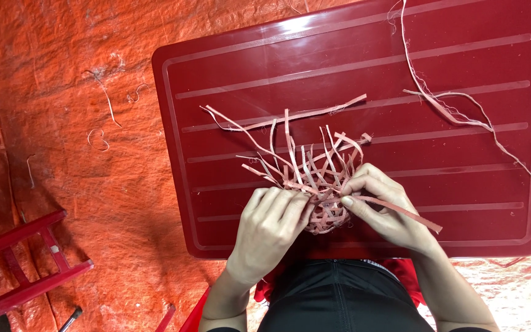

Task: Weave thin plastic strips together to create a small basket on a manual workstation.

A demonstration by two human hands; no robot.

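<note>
— Where is the woven piece (326, 215) lying?

— At the near edge of the red worktop (462, 55), between both hands and touching them. Its loose strips (290, 138) fan away from the person.

— And the hands?

— The left hand (275, 221) is closed over its left side. The right hand (382, 200) pinches one long strip (410, 215), which runs to the right, toward the near edge.

— Anything nearby?

— A loose frayed strip (456, 114) lies well apart, at the far right. Nothing is in the way.

Both hands meet, left hand (273, 222) curled, right hand (381, 206) pinching.
</note>
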